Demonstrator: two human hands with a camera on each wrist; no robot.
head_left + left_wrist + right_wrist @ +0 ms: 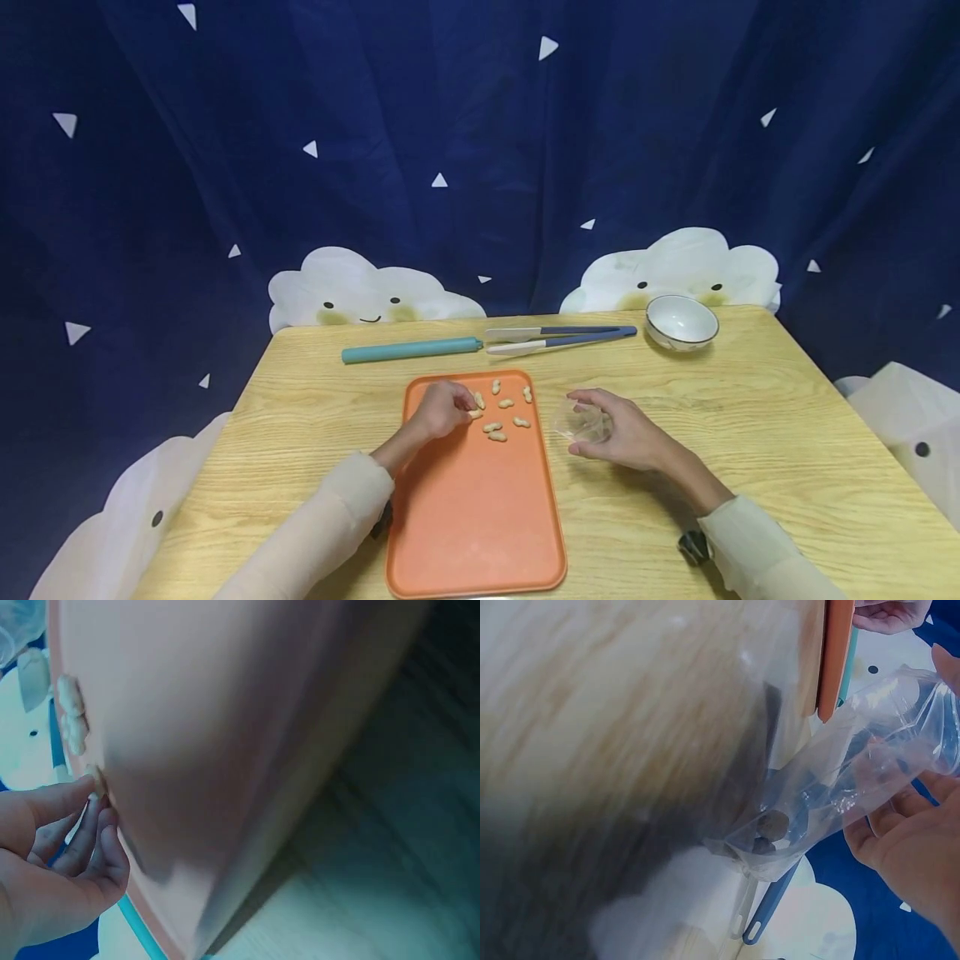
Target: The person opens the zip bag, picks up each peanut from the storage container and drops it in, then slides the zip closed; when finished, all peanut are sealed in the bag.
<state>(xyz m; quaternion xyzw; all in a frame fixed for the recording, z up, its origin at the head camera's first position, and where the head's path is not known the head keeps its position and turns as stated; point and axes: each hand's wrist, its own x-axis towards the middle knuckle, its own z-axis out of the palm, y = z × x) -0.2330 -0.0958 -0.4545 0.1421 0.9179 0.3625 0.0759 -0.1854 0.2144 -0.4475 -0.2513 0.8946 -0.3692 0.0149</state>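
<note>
Several unshelled peanuts (492,427) lie at the far end of an orange tray (474,517). Over that end, my left hand (442,410) pinches one peanut (95,781) between thumb and fingertips, close to the tray surface. Two more peanuts (73,716) show beyond the fingertips in the left wrist view. To the right of the tray, my right hand (618,429) holds a clear plastic bag (832,787) near its mouth, thumb and fingers round it. Small brown round pieces (772,824) sit at the bottom of the bag.
Behind the tray lie a teal stick-shaped thing (412,350) and a pair of blue and grey tongs (577,336). A white bowl (682,322) stands at the back right of the wooden table (750,400). A dark blue curtain (480,108) hangs behind.
</note>
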